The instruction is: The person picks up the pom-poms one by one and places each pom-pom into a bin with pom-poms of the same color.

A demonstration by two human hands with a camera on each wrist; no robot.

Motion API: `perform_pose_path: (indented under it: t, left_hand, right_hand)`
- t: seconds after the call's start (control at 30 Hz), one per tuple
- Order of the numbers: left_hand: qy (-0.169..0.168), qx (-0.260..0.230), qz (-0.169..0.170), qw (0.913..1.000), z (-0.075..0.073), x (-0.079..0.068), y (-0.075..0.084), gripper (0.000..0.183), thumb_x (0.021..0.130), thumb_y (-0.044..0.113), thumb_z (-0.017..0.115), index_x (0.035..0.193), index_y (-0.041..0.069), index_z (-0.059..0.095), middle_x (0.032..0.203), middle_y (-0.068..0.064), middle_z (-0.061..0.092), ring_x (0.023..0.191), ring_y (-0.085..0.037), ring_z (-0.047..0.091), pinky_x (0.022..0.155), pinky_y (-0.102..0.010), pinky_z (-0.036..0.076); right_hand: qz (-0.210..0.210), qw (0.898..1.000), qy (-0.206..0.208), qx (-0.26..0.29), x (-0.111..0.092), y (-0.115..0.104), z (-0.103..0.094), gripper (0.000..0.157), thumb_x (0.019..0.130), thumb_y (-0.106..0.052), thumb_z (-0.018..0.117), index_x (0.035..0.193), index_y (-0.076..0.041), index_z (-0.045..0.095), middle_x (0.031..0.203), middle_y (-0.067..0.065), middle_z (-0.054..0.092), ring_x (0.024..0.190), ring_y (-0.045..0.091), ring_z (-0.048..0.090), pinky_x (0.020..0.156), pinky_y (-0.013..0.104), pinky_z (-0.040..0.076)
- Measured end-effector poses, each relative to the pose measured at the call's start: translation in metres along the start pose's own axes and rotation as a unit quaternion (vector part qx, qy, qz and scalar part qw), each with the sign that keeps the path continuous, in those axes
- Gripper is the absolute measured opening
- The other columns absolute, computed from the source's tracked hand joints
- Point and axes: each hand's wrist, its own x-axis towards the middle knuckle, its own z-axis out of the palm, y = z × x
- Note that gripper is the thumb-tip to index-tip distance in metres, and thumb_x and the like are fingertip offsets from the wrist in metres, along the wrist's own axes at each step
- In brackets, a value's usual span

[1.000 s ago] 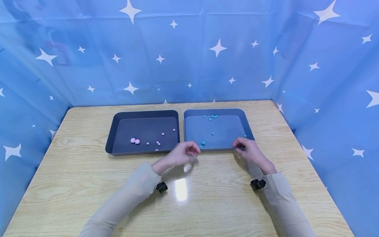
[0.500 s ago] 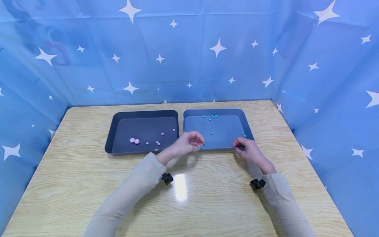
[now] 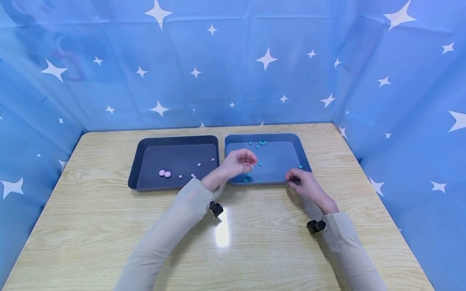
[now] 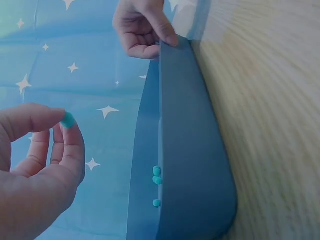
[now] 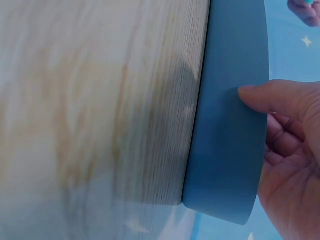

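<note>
In the left wrist view a small teal ball (image 4: pixel 68 120) is pinched between thumb and forefinger of my left hand (image 3: pixel 236 163). That hand is over the left part of the blue tray (image 3: pixel 280 155), above its floor. My right hand (image 3: pixel 306 186) grips the tray's near wall close to the right corner; the right wrist view shows the thumb (image 5: pixel 260 97) on the outer face and the fingers behind the wall. Several teal balls lie in this tray: a far cluster (image 3: pixel 262 143), a lone ball (image 3: pixel 260 164), and larger ones (image 3: pixel 248 175) by the near left corner.
Left of the blue tray stands a dark tray (image 3: pixel 174 155) holding pink balls (image 3: pixel 167 174) of two sizes. Both trays are on a wooden table (image 3: pixel 255 250). A blue curtain with white stars (image 3: pixel 233 60) rises behind and at both sides.
My left hand has moved right and away from me, from beside the tray's near left corner to over its inside. My right hand has stayed on the near wall.
</note>
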Motion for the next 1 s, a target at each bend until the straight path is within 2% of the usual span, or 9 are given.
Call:
perform_pose_path:
  t: [0.3,0.53,0.67,0.9,1.0]
  left_hand:
    - [0.028,-0.015,-0.006,0.9995,0.004,0.016,0.008,0.025,0.081,-0.014,0.054,0.105,-0.004,0.058,0.102,-0.011,0.062,0.099,-0.028,0.058,0.081,-0.027,0.051]
    - [0.043,-0.023,-0.01,0.9988,0.006,0.027,0.009,0.025,0.084,-0.011,0.056,0.107,-0.003,0.059,0.101,-0.01,0.062,0.093,-0.018,0.059,0.079,-0.027,0.051]
    - [0.061,-0.03,-0.008,0.9977,0.007,0.032,0.009,0.024,0.085,-0.011,0.056,0.107,-0.005,0.059,0.102,-0.011,0.063,0.095,-0.021,0.06,0.081,-0.027,0.051]
    - [0.095,-0.042,-0.017,0.9945,0.007,0.043,0.007,0.024,0.085,-0.011,0.056,0.109,-0.006,0.058,0.107,-0.016,0.06,0.109,-0.035,0.055,0.084,-0.027,0.05]
    - [0.111,-0.046,-0.02,0.9926,0.006,0.047,0.005,0.024,0.085,-0.011,0.057,0.108,-0.005,0.059,0.106,-0.016,0.06,0.112,-0.037,0.053,0.084,-0.027,0.05]
  right_hand:
    - [-0.013,1.0,0.008,0.0,0.0,0.002,0.001,0.025,0.071,0.02,0.064,0.082,-0.002,0.061,0.08,0.006,0.062,0.076,0.023,0.062,0.066,0.034,0.053]
    - [-0.009,1.0,0.009,0.002,0.0,0.002,0.001,0.024,0.071,0.02,0.064,0.082,-0.002,0.061,0.08,0.006,0.062,0.077,0.022,0.061,0.067,0.031,0.052]
    - [-0.009,1.0,0.006,-0.001,0.0,0.001,0.0,0.023,0.072,0.019,0.064,0.082,-0.002,0.061,0.08,0.006,0.062,0.077,0.022,0.061,0.067,0.032,0.052]
    - [-0.005,1.0,0.001,-0.001,-0.001,0.002,-0.001,0.022,0.073,0.017,0.064,0.083,-0.002,0.062,0.081,0.005,0.062,0.077,0.021,0.061,0.067,0.034,0.053]
    - [-0.007,1.0,-0.001,-0.001,-0.001,0.002,-0.001,0.021,0.073,0.016,0.064,0.083,-0.002,0.061,0.08,0.006,0.062,0.076,0.022,0.061,0.066,0.035,0.053]
